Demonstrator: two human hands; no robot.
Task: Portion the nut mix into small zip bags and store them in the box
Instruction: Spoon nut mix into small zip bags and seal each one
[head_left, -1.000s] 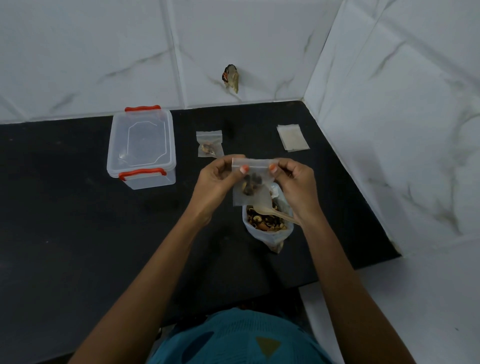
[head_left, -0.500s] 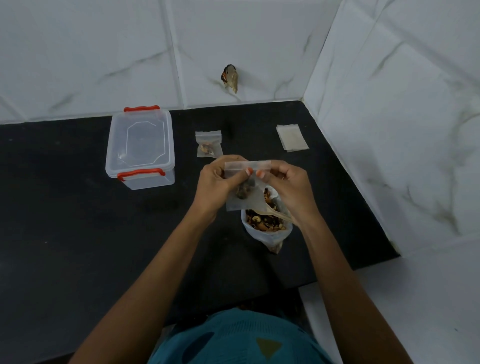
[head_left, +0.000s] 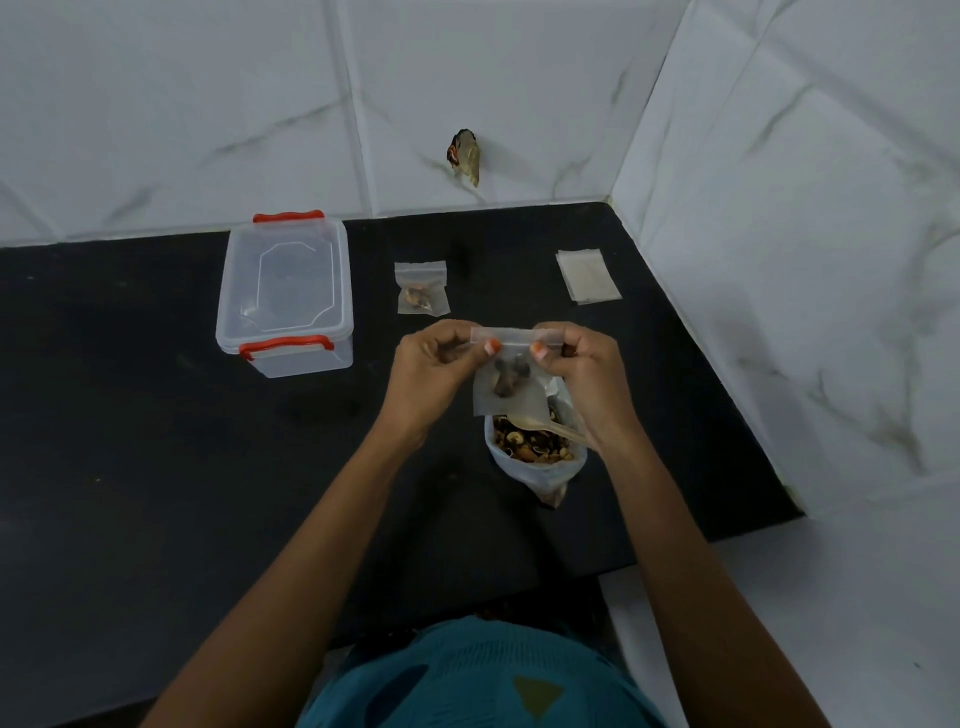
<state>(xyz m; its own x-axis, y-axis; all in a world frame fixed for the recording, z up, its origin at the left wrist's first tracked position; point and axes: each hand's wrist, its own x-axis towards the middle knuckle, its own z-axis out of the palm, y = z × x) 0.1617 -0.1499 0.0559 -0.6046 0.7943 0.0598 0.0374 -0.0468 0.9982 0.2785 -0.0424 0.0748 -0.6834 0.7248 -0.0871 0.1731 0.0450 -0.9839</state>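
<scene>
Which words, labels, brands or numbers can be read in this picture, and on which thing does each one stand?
No text can be read.
The clear box, the held zip bag, the filled zip bag on the counter, the stack of empty bags and the nut mix bag show no print.
The small object on the wall is too blurred to tell.

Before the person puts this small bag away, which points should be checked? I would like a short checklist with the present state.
1. Left hand and right hand pinch the small zip bag at its top strip: ok.
2. Nuts inside it: ok.
3. Zip closed along its whole length: cannot tell.
4. Box open to receive it: not ok, lid is on.
5. Empty bags in stock: ok.
</scene>
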